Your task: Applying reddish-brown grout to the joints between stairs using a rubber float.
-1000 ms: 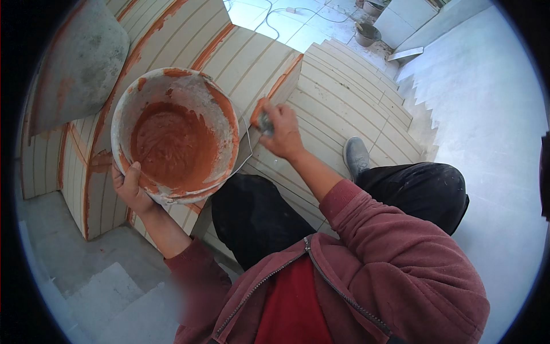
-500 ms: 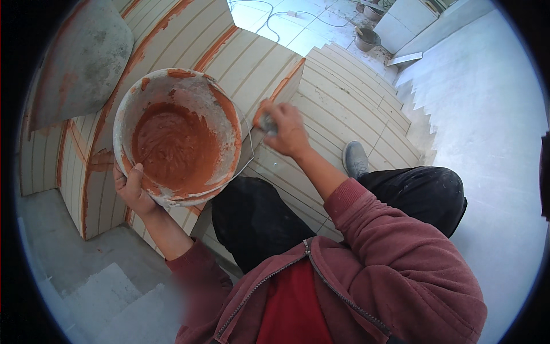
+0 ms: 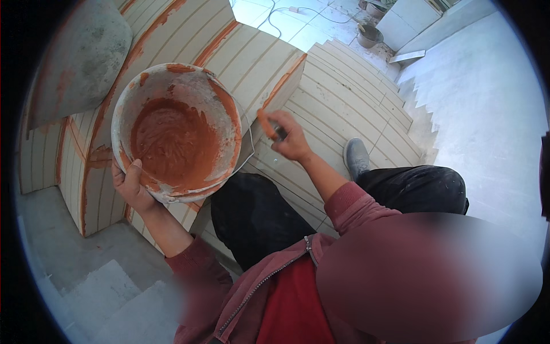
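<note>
My left hand (image 3: 133,188) grips the near rim of a white bucket (image 3: 129,109) holding wet red-orange grout (image 3: 172,143), raised over the stairs. A small tool (image 3: 269,127), its tip loaded with the same red paste, is pinched in my right hand (image 3: 292,140). The tip sits just right of the bucket, above a cream tiled step (image 3: 338,103) whose joint carries an orange grout line (image 3: 283,80).
Tiled stairs (image 3: 355,86) descend toward a floor with a small bucket (image 3: 369,37) and a cable. A grey rounded surface (image 3: 80,57) lies at upper left. Bare concrete steps (image 3: 103,286) are at lower left. My shoe (image 3: 358,157) rests on a tread.
The right hand has lifted the tool off the tile joint and turned it, so its paste-covered tip now shows near the bucket. The bucket stays in the left hand.
</note>
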The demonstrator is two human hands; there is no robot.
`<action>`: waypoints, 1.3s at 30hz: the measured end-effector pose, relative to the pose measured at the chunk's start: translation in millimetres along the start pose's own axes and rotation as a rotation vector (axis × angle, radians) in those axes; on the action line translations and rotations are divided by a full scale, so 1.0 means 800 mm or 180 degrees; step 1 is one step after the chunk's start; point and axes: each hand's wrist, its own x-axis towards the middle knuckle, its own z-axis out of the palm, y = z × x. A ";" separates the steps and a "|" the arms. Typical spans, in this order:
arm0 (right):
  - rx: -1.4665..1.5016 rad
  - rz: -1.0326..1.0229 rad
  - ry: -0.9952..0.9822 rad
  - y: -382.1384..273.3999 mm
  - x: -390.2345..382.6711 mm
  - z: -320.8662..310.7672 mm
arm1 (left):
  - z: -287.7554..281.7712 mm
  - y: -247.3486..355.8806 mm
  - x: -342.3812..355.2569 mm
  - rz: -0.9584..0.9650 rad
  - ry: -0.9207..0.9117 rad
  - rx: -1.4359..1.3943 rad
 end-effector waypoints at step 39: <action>-0.1483 -0.0060 0.0365 -0.022 0.000 -0.008 | -0.009 -0.001 -0.004 -0.0095 0.0097 -0.0005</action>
